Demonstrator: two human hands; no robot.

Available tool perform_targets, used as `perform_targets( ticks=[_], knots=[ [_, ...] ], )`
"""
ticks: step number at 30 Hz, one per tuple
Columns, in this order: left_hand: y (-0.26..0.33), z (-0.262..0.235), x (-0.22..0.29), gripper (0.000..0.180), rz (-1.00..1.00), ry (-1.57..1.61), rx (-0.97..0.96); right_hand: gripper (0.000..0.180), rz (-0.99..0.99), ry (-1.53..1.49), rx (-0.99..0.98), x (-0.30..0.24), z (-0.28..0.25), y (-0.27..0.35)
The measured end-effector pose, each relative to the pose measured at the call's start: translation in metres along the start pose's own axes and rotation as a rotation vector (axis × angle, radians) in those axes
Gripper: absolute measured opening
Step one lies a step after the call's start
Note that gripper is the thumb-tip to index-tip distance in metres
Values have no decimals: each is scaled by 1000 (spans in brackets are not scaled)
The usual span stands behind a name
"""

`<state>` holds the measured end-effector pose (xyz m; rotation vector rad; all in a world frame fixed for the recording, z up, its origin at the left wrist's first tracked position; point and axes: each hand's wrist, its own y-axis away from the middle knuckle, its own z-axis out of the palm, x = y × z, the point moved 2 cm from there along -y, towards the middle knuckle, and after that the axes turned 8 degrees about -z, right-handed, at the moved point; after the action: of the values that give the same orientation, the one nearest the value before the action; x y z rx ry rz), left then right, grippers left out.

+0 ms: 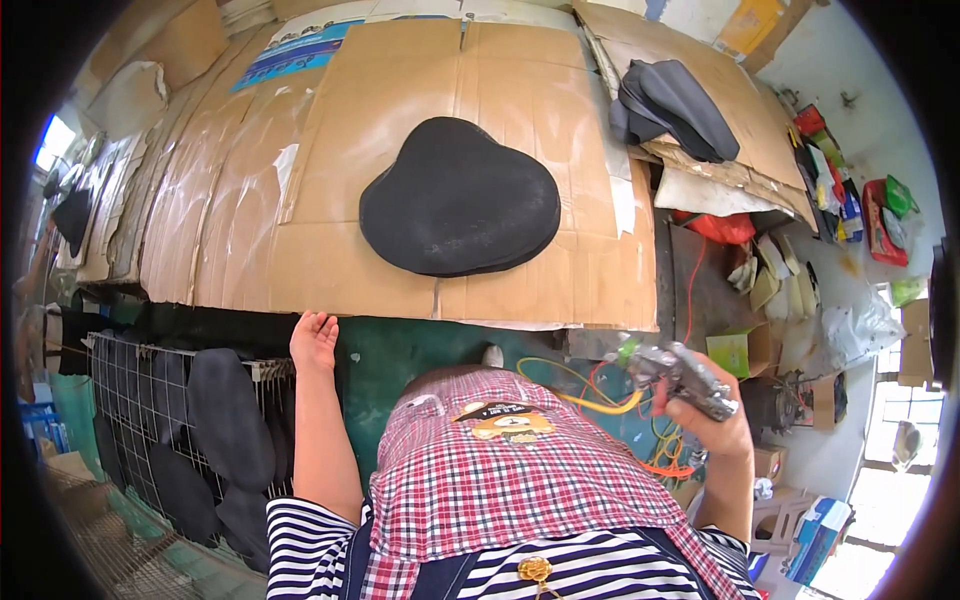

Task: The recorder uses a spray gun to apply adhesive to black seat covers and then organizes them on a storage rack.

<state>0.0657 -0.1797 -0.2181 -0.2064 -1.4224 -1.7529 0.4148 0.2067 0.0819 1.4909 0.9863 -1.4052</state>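
My right hand (715,415) is wrapped round a spray gun (685,378), its metal body crusted with residue and a green part near its nozzle. A yellow hose (605,405) runs close by the gun. My left hand (316,340) holds nothing; its fingers are loosely curled by the front edge of the cardboard-covered table (560,290). On the cardboard lies a black, three-lobed pad (460,200), shaped like a wide saddle, with pale specks near its front. Its doubled edge looks like stacked layers.
Folded dark grey pieces (680,110) rest on the cardboard at the far right. Below left, a white wire rack (140,390) holds several dark oblong pads (230,415). Coloured hoses (670,450) tangle on the right, near a cardboard box (760,345) and a plastic stool (780,515).
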Motion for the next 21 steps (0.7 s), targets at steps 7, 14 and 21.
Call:
perform_targets(
  ticks=[7,14,21],
  knots=[
    [10,3,-12,36,-13,-3,-6,50,-101,76,44,5,21,-45],
    [9,-7,-8,40,-4,-24,42,42,-118,205,304,4,-11,-42],
    [0,9,-14,39,-30,-10,-2,51,-2,285,288,-9,-30,-10]
  ],
)
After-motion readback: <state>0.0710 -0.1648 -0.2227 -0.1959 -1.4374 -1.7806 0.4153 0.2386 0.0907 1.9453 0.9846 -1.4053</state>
